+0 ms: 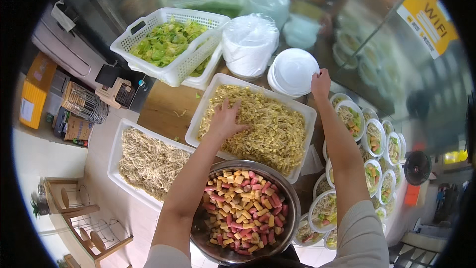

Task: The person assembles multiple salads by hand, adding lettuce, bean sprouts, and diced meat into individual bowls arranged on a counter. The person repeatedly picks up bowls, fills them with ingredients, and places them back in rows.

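My left hand rests with spread fingers on the bean sprouts heaped in a white plastic tub. At the stack of white bowls, my right hand pinches the right rim of the top one, which looks bare inside. Just below the tub, close to my body, a steel bowl holds cut pink and tan sausage-like pieces. A second white tub with pale noodle-like strips stands to the left, partly behind my left forearm.
A white basket of chopped green lettuce sits at the back left. Beside it stand plastic-wrapped white bowls. Several filled bowls crowd the right side, some stacked. A glass pane rises behind the table.
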`<act>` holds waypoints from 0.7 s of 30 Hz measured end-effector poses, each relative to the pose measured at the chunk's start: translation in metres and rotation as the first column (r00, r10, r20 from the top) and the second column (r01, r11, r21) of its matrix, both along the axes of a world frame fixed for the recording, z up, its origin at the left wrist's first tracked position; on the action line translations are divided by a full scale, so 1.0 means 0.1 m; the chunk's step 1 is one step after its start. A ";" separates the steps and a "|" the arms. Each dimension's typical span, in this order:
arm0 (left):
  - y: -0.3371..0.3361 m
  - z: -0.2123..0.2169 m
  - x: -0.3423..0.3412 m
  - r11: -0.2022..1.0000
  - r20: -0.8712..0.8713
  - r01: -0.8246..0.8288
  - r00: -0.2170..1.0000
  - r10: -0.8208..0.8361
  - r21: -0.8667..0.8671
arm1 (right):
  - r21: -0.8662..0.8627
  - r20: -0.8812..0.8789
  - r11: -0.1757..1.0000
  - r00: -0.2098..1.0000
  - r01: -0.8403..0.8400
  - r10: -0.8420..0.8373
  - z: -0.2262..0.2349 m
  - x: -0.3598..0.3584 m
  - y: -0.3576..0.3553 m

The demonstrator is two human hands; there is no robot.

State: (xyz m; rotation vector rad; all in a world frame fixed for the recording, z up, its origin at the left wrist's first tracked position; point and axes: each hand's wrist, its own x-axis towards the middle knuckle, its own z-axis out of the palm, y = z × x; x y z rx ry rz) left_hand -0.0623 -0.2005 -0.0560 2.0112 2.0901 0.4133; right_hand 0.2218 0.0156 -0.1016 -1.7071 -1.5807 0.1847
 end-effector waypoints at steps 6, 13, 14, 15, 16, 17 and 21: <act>0.09 -0.19 -0.07 0.998 0.013 0.067 0.998 -0.067 -0.014 | -0.184 -0.503 0.962 0.860 -0.203 0.085 0.53 0.65 -1.08; 0.11 0.35 -0.28 0.993 0.471 0.089 0.874 -0.117 0.082 | -0.236 -0.670 0.916 0.737 -0.323 0.087 0.77 0.94 -2.40; 0.09 0.51 -0.20 0.995 0.552 0.097 0.829 -0.094 0.024 | -0.234 -0.687 0.903 0.719 -0.361 0.109 0.78 0.92 -2.46; 0.03 0.70 -0.09 0.993 0.627 0.113 0.777 -0.062 -0.042 | -0.238 -0.704 0.886 0.699 -0.397 0.123 0.77 0.90 -2.55; -0.04 0.90 0.05 0.986 0.693 0.153 0.718 -0.063 -0.068 | -0.253 -0.725 0.859 0.675 -0.444 0.135 0.78 0.84 -2.62; -0.12 1.11 0.27 0.975 0.758 0.201 0.649 -0.063 -0.091 | -0.255 -0.706 0.850 0.690 -0.461 0.163 0.79 0.79 -2.66; -0.43 1.33 1.00 0.858 0.824 0.464 0.560 -0.092 -0.219 | -0.207 -0.795 0.822 0.581 -0.530 0.174 0.84 0.56 -2.86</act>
